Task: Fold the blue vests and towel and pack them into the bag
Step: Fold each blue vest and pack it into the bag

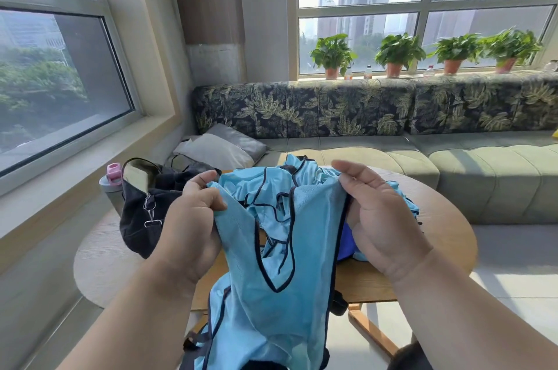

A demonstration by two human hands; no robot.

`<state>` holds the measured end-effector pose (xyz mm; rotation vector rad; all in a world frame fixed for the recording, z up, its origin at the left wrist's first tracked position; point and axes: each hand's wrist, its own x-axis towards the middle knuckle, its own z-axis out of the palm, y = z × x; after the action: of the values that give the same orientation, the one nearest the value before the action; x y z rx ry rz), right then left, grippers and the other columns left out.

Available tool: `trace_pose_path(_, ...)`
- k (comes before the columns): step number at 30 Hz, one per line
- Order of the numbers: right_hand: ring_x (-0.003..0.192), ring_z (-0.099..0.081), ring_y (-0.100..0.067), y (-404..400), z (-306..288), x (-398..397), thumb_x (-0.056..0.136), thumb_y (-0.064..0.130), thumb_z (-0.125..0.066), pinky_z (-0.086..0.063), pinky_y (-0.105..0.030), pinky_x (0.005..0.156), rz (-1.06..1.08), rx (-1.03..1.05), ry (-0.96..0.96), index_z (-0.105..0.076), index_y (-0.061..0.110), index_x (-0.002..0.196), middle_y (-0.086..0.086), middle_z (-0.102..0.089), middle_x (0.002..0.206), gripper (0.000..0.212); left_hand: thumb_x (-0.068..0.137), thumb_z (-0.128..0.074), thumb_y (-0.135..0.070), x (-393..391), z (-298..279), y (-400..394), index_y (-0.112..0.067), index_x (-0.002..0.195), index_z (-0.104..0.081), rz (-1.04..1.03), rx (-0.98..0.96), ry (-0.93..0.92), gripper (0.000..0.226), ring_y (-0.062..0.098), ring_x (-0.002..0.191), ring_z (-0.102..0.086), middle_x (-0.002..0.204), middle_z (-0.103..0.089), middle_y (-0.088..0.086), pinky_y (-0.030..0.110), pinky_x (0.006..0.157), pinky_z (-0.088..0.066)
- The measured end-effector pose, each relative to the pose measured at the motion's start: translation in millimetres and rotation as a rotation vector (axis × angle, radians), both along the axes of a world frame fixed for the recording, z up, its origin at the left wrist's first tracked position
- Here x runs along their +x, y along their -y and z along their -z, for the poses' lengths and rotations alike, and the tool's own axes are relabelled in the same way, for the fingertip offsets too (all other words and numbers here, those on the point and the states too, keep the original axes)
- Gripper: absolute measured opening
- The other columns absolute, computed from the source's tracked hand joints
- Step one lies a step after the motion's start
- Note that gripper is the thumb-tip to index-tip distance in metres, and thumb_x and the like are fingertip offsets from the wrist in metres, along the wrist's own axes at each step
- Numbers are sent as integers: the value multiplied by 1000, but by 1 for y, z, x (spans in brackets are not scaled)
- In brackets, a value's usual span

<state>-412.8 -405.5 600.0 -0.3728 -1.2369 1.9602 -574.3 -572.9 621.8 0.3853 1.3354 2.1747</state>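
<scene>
A light blue vest (271, 303) with dark trim hangs in front of me, held up by its shoulders. My left hand (190, 224) grips its left shoulder strap and my right hand (380, 218) pinches its right one. Behind it more light blue vests (305, 179) lie in a crumpled heap on the round wooden table (444, 218). A darker blue cloth (345, 242) peeks out under my right hand. The black bag (145, 212) stands open at the table's left, with metal clips on its side.
A bottle with a pink lid (111, 179) stands behind the bag. A green sofa (483, 176) with a grey cushion (220, 149) runs behind the table. Potted plants (398, 52) line the windowsill. The windowsill ledge (60, 200) borders the left.
</scene>
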Motion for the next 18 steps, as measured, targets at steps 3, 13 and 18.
trace_pose_path(3,106,-68,-23,5,-2,0,105,7,-53,-52,-43,106,-42,-62,-17,-81,17,105,-10,-74,111,29,89,-31,16,-2,1,-4,-21,113,-58,-37,-35,-15,51,21,69,-59,86,-57,8,37,66,-54)
trace_pose_path(13,102,-75,-21,34,18,-3,90,23,-82,-59,-31,94,-221,251,456,-80,22,111,-9,-78,114,22,94,-54,14,5,-2,-1,-20,121,-61,162,135,-43,45,32,99,-71,113,-71,20,45,91,-60)
trace_pose_path(18,95,-77,-27,43,15,-11,89,47,-71,-62,-37,87,-286,82,418,-80,11,107,-13,-80,105,41,80,-62,11,12,-1,4,-20,116,-65,326,161,-135,47,24,87,-72,99,-73,10,37,80,-64)
